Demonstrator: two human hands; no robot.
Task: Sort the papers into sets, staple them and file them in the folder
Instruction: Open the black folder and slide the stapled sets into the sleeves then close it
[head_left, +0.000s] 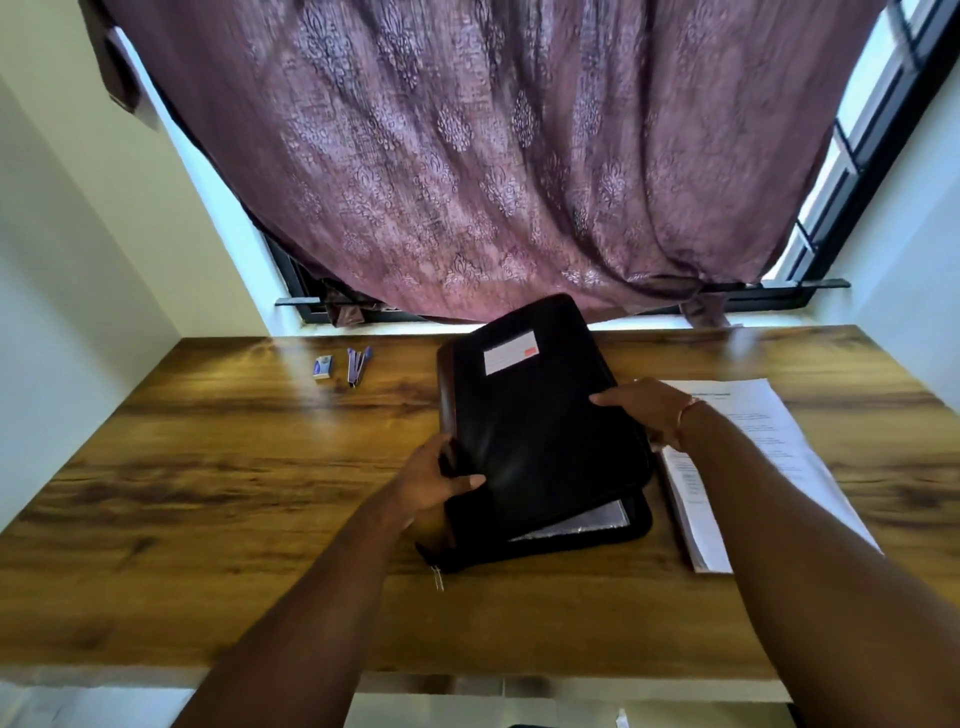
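A black zip folder (535, 415) with a white label lies in the middle of the wooden table (208, 467), its cover lifted at an angle so clear plastic sleeves (587, 525) show at the near edge. My left hand (441, 475) grips the cover's left edge, thumb on top. My right hand (644, 408) holds the cover's right edge, fingers curled over it. A stack of printed papers (748, 457) lies to the right of the folder, partly under my right forearm. A purple stapler (357, 364) and a small staple box (323, 367) sit at the far left.
A purple patterned curtain (467, 156) hangs over the window behind the table's far edge. White walls close in on both sides. Bare wood lies left of the folder and along the near edge.
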